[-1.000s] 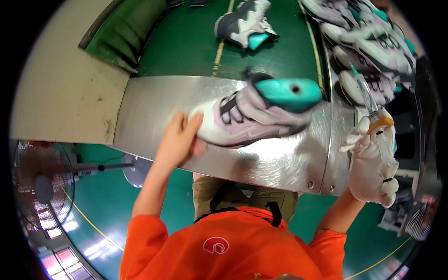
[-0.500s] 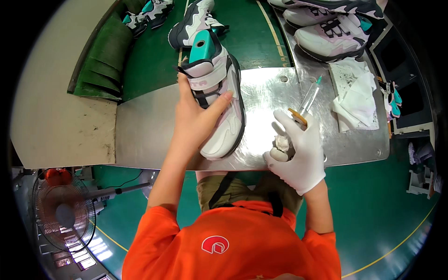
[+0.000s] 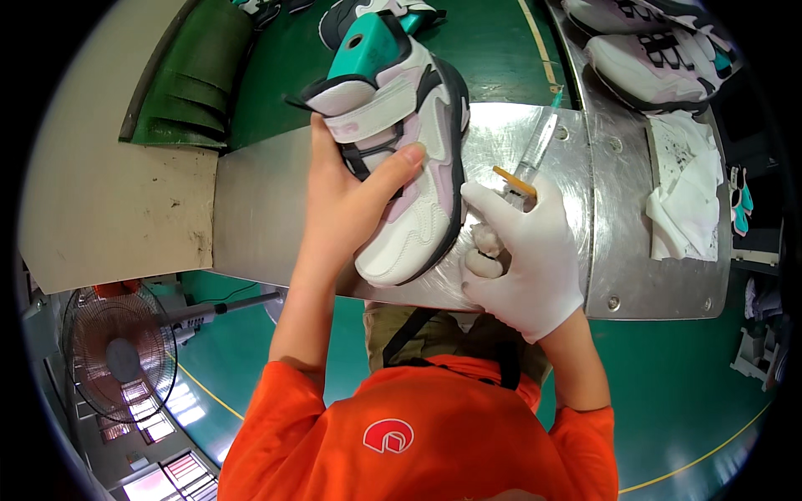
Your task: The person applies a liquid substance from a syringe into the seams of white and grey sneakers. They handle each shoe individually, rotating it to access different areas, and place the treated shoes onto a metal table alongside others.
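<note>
My bare left hand point(image 3: 347, 204) grips a white and pale pink sneaker point(image 3: 416, 219) around its middle, thumb across the upper by the strap. The shoe is tilted, toe toward me and dark sole edge to the right. A teal shoe last point(image 3: 368, 48) fills its opening. In a white glove, my right hand point(image 3: 535, 263) is curled around a clear syringe point(image 3: 539, 144) with an amber flange and a thin green tip pointing away from me. A crumpled white wad point(image 3: 486, 240) sits between its thumb and fingers. The gloved fingertips are close beside the sole.
Under my hands lies a metal worktop point(image 3: 259, 196), with a green belt point(image 3: 493, 50) beyond it. More sneakers point(image 3: 660, 67) rest at the far right, above a stained white cloth point(image 3: 687, 188). Green flaps point(image 3: 192, 75) hang at the left; a fan point(image 3: 121, 359) stands lower left.
The sneaker looks larger, lifted nearer to the camera. My gloved hand with the syringe has come closer to the shoe. The head view has shifted, moving the background shoes and cloth rightward.
</note>
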The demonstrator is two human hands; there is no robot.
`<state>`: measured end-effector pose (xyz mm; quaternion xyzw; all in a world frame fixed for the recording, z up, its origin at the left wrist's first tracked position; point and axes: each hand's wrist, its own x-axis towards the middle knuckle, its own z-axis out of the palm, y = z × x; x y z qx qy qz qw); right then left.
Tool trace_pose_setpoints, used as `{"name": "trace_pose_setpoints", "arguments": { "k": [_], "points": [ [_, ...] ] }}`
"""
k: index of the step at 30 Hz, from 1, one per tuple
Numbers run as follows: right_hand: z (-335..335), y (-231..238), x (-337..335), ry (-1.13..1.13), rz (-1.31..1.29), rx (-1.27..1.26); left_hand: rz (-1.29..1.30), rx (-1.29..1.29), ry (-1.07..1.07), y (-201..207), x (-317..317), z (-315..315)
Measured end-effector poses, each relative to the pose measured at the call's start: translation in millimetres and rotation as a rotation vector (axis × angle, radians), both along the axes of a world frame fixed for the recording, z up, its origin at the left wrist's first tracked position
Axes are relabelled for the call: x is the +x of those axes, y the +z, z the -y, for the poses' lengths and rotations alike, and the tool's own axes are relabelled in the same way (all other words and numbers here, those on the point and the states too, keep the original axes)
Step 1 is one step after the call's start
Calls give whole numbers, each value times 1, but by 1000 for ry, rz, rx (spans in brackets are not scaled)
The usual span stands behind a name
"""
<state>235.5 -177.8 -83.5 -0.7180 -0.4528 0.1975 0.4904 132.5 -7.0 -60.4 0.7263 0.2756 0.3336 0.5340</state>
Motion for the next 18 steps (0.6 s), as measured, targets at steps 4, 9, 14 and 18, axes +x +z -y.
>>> {"name": "trace_pose_setpoints", "arguments": {
  "k": [4,9,14,18],
  "points": [
    [-5,3,-2,-25,94,-97,-46,69,-2,-5,-2,-6],
    [-6,6,-1,-24,228,-72,-95,79,-15,-3,-3,-5],
    [0,5,3,97,206,-164,-104,125,-43,2,-2,0],
    [20,2,5,117,192,-41,-114,188,-31,8,0,0]
  ]
}}
